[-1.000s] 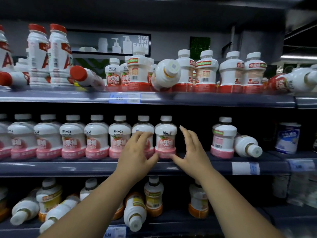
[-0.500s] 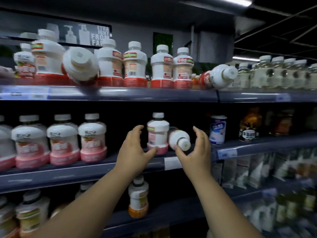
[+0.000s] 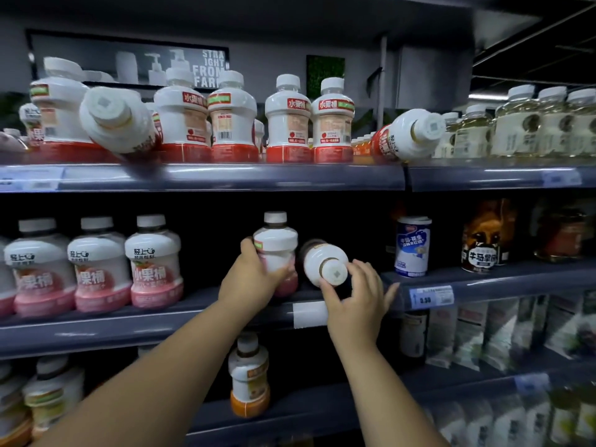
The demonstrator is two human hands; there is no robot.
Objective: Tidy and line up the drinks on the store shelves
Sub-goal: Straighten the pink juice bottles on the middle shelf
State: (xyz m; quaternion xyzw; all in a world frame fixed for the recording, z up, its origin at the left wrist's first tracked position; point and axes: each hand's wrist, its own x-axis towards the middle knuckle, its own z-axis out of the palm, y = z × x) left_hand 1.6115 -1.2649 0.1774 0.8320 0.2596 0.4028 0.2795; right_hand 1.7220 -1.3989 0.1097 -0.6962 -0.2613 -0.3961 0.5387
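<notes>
In the head view the hands are apart on the middle shelf point(image 3: 161, 321). The left hand point(image 3: 254, 279) is wrapped round the upright pink bottle point(image 3: 275, 250), while the right hand point(image 3: 358, 298), fingers spread and loose, only touches the cap end of the toppled bottle point(image 3: 324, 261) lying just beside it, cap pointing outward. With so light a contact, the toppled bottle could roll over the shelf's front lip, or swing into the upright one when raised.
</notes>
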